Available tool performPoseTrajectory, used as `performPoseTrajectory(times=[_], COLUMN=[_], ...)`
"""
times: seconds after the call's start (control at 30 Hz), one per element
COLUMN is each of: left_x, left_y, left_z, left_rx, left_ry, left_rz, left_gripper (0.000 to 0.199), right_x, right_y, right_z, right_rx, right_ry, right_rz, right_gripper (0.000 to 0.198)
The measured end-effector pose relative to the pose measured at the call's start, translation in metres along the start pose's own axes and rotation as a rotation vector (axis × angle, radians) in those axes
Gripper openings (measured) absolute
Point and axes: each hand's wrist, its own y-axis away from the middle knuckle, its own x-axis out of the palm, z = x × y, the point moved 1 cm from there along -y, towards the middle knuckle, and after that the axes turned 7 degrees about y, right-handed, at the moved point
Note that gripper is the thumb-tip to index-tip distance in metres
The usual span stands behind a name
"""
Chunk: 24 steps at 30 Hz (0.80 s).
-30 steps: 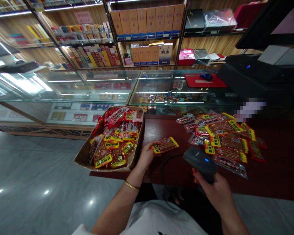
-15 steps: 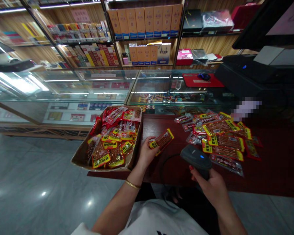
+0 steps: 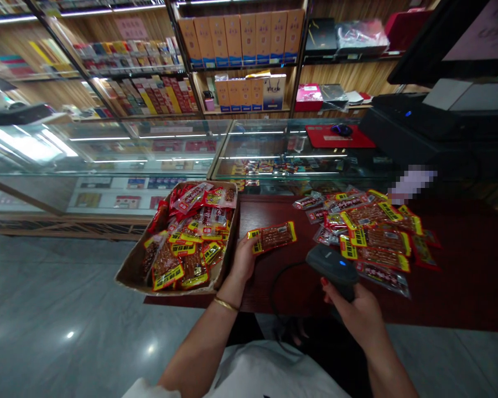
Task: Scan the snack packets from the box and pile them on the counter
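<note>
My left hand (image 3: 244, 258) grips one end of a snack packet (image 3: 276, 236), yellow and red at its ends with brown sticks showing through the middle. It is held over the dark red counter (image 3: 265, 282), between box and pile. In my right hand (image 3: 359, 309) is a dark handheld barcode scanner (image 3: 332, 268) with a blue light on top, its head pointing left toward the packet. To the left, an open cardboard box (image 3: 128, 273) holds many similar packets. On the right, a loose pile of snack packets (image 3: 373, 237) lies on the counter.
The scanner's black cable (image 3: 274, 284) loops over the counter edge. Behind stands a glass display case (image 3: 182, 146), with a red mouse pad (image 3: 319, 138) on top. A dark machine (image 3: 431, 132) and a monitor (image 3: 435, 50) occupy the right. Shelves with boxes (image 3: 240, 38) line the back.
The packet in my left hand has turned from slanting up to the right to nearly level. The scanner stays almost in place, and the whole view has shifted slightly.
</note>
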Motion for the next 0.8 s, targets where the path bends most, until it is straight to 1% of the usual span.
performPoseTrajectory(times=[0.1,0.3,0.57,0.8], left_x=[-0.0008,-0.0006,-0.0004,-0.0022], left_y=[-0.0005,-0.0002,0.0023,0.0002], left_z=[-0.0001,0.0024,0.0028,0.0034], left_rx=[-0.003,0.017,0.012,0.048], left_ry=[0.014,0.009,0.048,0.010], left_rz=[-0.010,0.013,0.049,-0.004], left_gripper=[0.036,0.044,0.044,0.041], right_x=[0.0009,0.0014,-0.0006,-0.0015], right_y=[-0.0001,-0.0001,-0.0004,-0.0008], right_z=[0.0009,-0.0019,-0.0024,-0.0009], right_rx=[0.018,0.008,0.000,-0.018], right_ry=[-0.012,0.016,0.034,0.047], right_rz=[0.010,0.018,0.006,0.009], right_gripper=[0.044,0.046,0.049,0.052])
